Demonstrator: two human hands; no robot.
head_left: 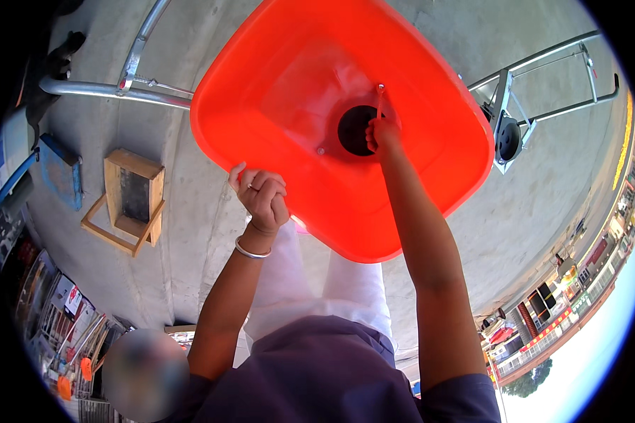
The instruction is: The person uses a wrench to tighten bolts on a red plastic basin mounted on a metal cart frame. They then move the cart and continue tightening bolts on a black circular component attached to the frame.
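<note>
A large orange-red plastic hopper (430,84) with a rounded square rim tilts in front of me. Near its bottom is a round dark hole (356,141). My right hand (383,135) reaches inside, closed on a slim metal wrench (380,107). The wrench's far end meets a small bolt (380,87) in the wall beside the hole. Another bolt head (320,151) shows on the other side of the hole. At the hopper's near left rim is my left hand (262,196), its fingers curled; whether it grips the rim or something small is hidden.
Bent metal tubing (92,88) extends left of the hopper; a metal frame (536,63) with a black round part (508,139) is at right. On the concrete floor stands a wooden box (135,190), near a blue object (60,173). Cluttered shelves (67,317) fill the lower left.
</note>
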